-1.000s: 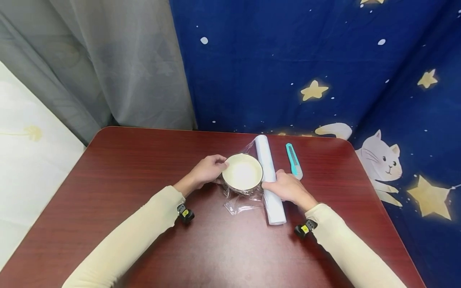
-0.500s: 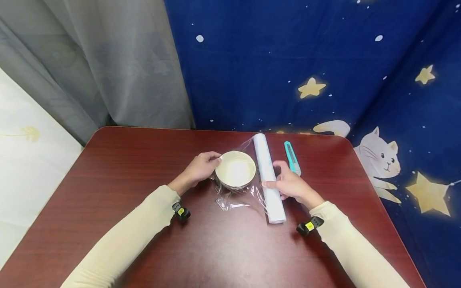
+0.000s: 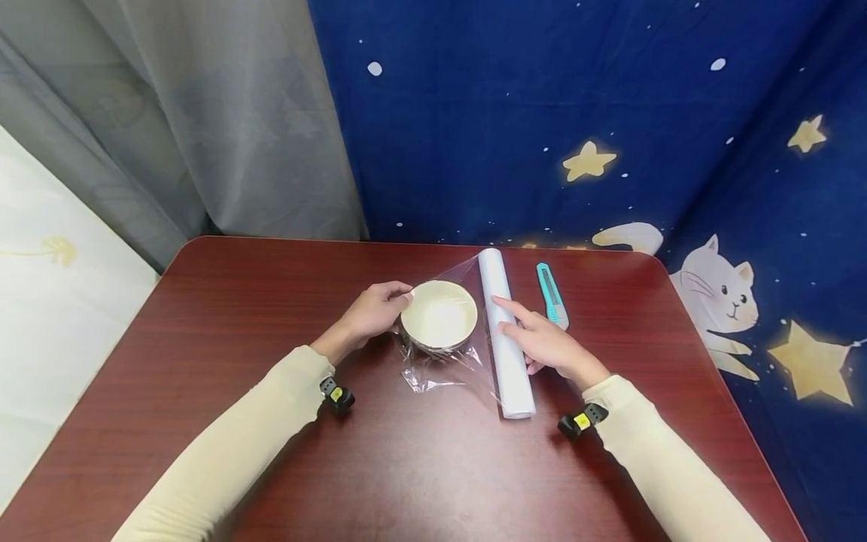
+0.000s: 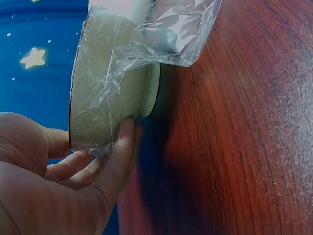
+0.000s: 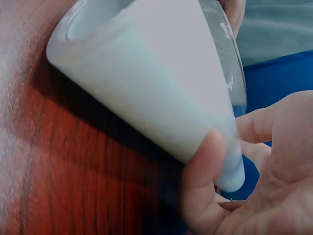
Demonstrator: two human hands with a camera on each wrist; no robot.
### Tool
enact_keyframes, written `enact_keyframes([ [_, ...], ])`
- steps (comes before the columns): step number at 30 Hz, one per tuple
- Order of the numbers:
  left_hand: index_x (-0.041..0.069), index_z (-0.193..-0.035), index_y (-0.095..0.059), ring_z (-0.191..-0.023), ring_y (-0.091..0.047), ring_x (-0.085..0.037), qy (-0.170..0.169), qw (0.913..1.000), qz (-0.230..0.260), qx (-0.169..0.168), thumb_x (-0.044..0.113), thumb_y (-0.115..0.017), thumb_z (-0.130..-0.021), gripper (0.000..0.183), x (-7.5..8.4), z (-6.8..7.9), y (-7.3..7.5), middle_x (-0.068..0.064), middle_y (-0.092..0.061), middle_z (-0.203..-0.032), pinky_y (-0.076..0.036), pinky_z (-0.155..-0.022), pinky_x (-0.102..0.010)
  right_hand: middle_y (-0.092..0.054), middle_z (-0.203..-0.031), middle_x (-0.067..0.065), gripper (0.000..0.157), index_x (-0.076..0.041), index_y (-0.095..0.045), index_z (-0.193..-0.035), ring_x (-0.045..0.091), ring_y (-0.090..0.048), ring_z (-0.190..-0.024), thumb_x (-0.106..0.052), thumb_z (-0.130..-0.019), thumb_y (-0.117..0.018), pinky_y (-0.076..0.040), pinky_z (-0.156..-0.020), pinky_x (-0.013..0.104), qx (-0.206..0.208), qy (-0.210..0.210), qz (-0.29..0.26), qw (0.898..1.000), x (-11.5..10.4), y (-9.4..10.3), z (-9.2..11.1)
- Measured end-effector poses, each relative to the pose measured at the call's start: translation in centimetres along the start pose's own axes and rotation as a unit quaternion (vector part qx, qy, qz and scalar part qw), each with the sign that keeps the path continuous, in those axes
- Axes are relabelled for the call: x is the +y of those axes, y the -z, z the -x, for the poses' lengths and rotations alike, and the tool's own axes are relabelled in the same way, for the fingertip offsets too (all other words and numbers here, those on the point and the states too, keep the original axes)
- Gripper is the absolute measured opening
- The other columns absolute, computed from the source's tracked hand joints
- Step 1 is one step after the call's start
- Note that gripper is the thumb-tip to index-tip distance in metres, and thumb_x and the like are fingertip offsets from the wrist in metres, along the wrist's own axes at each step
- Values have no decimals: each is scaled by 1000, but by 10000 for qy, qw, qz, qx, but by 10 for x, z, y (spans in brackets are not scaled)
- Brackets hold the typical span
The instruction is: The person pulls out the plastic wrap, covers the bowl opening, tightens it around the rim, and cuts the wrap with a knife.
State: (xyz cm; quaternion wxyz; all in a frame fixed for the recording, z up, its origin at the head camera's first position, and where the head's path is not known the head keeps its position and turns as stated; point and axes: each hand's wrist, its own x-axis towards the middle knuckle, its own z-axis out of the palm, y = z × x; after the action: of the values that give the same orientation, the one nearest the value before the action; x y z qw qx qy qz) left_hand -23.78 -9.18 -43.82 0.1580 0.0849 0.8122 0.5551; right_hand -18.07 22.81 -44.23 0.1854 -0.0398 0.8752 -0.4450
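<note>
My left hand (image 3: pixel 372 310) grips the left side of a cream bowl (image 3: pixel 439 315), thumb at the rim and fingers along the outer wall and base. Clear cling film (image 4: pixel 115 73) clings in creases to the bowl's side, with a loose flap sticking out. From the bowl the film stretches right to a white cling film roll (image 3: pixel 509 361) lying lengthwise on the table. My right hand (image 3: pixel 545 342) holds the roll near its middle, thumb and index finger across the top; in the right wrist view another finger (image 5: pixel 208 156) curls against its side.
A turquoise box cutter (image 3: pixel 552 295) lies just right of the roll, beyond the right hand. The dark red table (image 3: pixel 284 278) ends at a back edge near the roll's far end. Grey and starry blue curtains (image 3: pixel 474 113) hang behind it.
The bowl has moved left with my left hand, away from the roll, and more film spans the gap. My right hand has shifted its fingers on the roll, the index finger now stretched across it.
</note>
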Motion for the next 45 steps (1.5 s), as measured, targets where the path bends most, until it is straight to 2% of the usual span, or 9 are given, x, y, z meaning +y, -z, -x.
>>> enact_keyframes([
  [4, -9, -140, -65, -74, -63, -14, 18, 10000, -25, 0, 13, -55, -114, 36, 0, 0, 3, -19, -70, -109, -58, -62, -25, -58, -105, 18, 63, -31, -38, -172, 19, -49, -53, -25, -113, -58, -55, -48, 32, 132, 18, 280, 9995, -1, -1, -1],
  [8, -9, -141, -66, -72, -63, -14, -9, 10000, -83, 2, 13, -55, -114, 36, 0, -1, 5, -18, -70, -108, -57, -61, -25, -59, -108, 18, 63, -33, -39, -171, 22, -54, -59, -29, -112, -60, -55, -48, 33, 269, 13, 618, 9977, -3, -2, -2],
  [13, -9, -140, -66, -70, -61, -14, 6, 9999, -133, 57, 13, -56, -114, 36, -1, 0, 10, -18, -71, -109, -56, -61, -25, -65, -126, 22, 61, -35, -39, -170, 27, -61, -71, -34, -112, -60, -54, -50, 35, 270, 17, 767, 9967, -4, -4, -3],
  [18, -9, -140, -67, -70, -61, -15, 18, 9998, -202, 91, 13, -55, -114, 36, -1, 0, 14, -18, -71, -110, -56, -60, -26, -60, -143, 25, 60, -35, -38, -170, 27, -61, -73, -36, -114, -59, -54, -51, 36, 224, 60, 806, 9965, -4, -5, -4],
  [24, -9, -139, -66, -70, -61, -15, 2, 9997, -249, 65, 13, -55, -114, 35, -2, -2, 16, -17, -71, -107, -55, -61, -24, -57, -143, 26, 61, -33, -36, -171, 28, -57, -63, -39, -114, -57, -54, -52, 37, 192, 139, 876, 9959, -3, -5, -2],
  [31, -9, -139, -67, -72, -62, -16, -8, 9997, -245, 57, 13, -56, -114, 35, -4, -2, 20, -19, -70, -108, -56, -62, -25, -54, -150, 27, 60, -34, -36, -172, 27, -61, -75, -37, -114, -54, -55, -53, 38, 182, 147, 857, 9960, -1, -6, -3],
  [40, -8, -138, -68, -75, -64, -17, 4, 9995, -282, 103, 14, -57, -114, 35, -8, -1, 28, -19, -70, -109, -59, -65, -26, -64, -135, 24, 59, -33, -40, -168, 26, -55, -60, -36, -112, -59, -51, -52, 34, 247, 169, 770, 9966, -6, -11, -7],
  [45, -7, -138, -69, -82, -66, -17, -20, 9993, -361, 135, 15, -58, -113, 35, -8, 0, 30, -20, -71, -115, -59, -70, -25, -63, -139, 24, 59, -33, -40, -169, 26, -56, -60, -36, -114, -59, -51, -52, 36, 249, 252, 719, 9968, -6, -11, -5],
])
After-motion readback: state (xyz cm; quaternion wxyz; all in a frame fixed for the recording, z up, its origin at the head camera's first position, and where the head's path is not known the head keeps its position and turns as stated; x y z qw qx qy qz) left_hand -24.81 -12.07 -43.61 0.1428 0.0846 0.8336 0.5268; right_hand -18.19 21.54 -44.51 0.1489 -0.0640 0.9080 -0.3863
